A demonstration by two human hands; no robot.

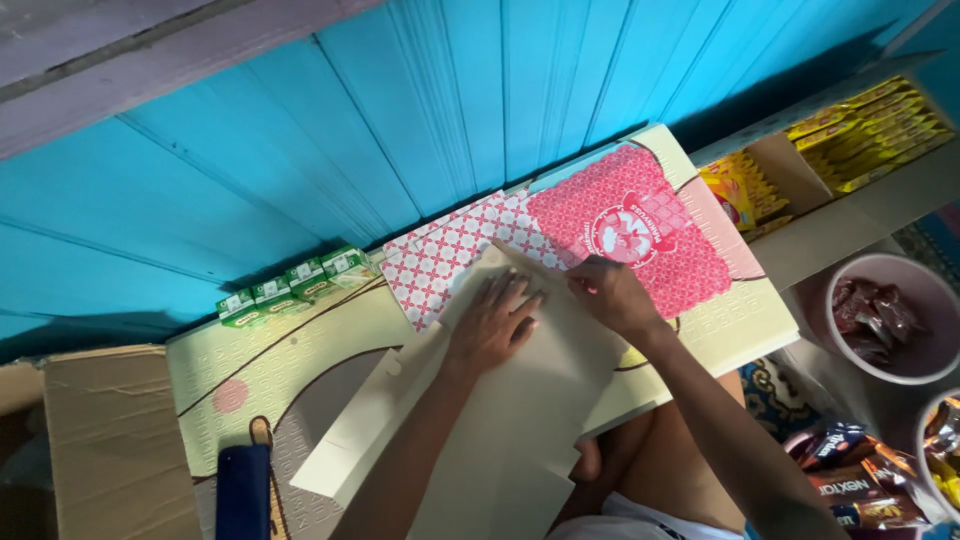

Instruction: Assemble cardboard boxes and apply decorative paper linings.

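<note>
While your left hand [492, 322] lies palm down with fingers spread flat on the unfolded cardboard box blank [500, 410], your right hand [610, 292] sits just beside it, fingers drawn narrow and pinching the blank's upper edge. Both forearms reach up from the lower right, wrists nearly straight. The blank rests plain side up on the pale patterned worktop [270, 365], its top corner overlapping a red-and-white printed box sheet [560, 235] against the turquoise plank wall [400, 110]. Small green cartons [295, 282] line the wall to the left. A pink bowl of wrapped sweets [885, 318] stands well apart on the right.
</note>
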